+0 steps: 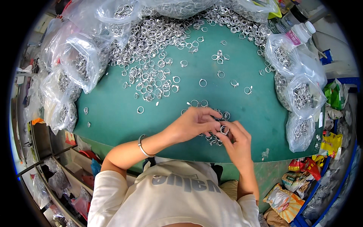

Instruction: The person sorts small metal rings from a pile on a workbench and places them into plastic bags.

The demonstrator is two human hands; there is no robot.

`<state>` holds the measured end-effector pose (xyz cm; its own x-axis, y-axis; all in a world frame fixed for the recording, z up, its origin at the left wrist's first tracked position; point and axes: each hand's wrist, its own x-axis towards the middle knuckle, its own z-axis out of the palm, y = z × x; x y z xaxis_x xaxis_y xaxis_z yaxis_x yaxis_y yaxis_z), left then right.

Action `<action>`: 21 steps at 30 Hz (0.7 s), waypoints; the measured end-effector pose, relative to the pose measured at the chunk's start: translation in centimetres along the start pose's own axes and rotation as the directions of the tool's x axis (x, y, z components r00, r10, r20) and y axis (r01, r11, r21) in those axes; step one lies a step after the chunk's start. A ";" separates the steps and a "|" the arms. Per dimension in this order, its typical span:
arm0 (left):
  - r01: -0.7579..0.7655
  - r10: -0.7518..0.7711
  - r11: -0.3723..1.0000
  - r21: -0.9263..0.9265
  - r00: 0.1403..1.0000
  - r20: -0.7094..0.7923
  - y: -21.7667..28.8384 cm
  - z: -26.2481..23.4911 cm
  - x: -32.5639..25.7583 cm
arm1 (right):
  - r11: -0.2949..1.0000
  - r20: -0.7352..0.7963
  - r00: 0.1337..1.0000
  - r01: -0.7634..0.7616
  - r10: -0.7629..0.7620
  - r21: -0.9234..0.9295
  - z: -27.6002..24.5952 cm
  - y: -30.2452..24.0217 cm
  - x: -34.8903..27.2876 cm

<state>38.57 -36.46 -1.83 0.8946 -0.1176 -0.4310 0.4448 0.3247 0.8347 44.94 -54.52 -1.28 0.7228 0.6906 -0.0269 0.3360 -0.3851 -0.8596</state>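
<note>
Both hands working one metal ring (224,129) over green worktop (113,121).
Right hand (236,142) is pinching it, left hand (194,123) is fingering it; loose ring pile (159,41) and clear bags (77,64) crowding around.

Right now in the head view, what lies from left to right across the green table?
Clear bags of rings → loose ring pile → left hand → right hand → bags of rings at the right edge.

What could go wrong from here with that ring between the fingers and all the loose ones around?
The small metal ring pinched between right hand and left hand might slip into the little ring pile underneath and get lost. A forearm sweep may push rings off the green table edge.
</note>
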 end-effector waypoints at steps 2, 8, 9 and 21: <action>-0.023 0.022 0.999 -0.023 1.000 -0.007 -0.1 0.2 0.1 | 0.991 -0.035 0.993 0.111 -0.114 -0.070 0.8 0.1 0.0; -0.019 -0.017 0.970 -0.242 0.989 -0.146 -0.5 -0.6 -0.1 | 0.709 0.148 0.984 -0.174 0.099 0.683 -0.3 0.9 0.1; -0.007 -0.033 0.965 -0.263 0.988 -0.148 -0.4 -0.9 -0.2 | 0.658 0.174 0.980 -0.196 0.099 0.727 -0.8 1.1 0.0; -0.176 0.145 0.974 -0.145 0.969 -0.202 -0.5 -2.2 -1.3 | 0.352 0.323 0.928 -0.369 0.185 0.860 -2.1 2.7 -0.6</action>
<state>37.10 -34.39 -2.44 0.9225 0.1228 -0.3660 0.2700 0.4725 0.8390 46.64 -57.25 -2.49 0.5383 0.7672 -0.3487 -0.6680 0.1362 -0.7316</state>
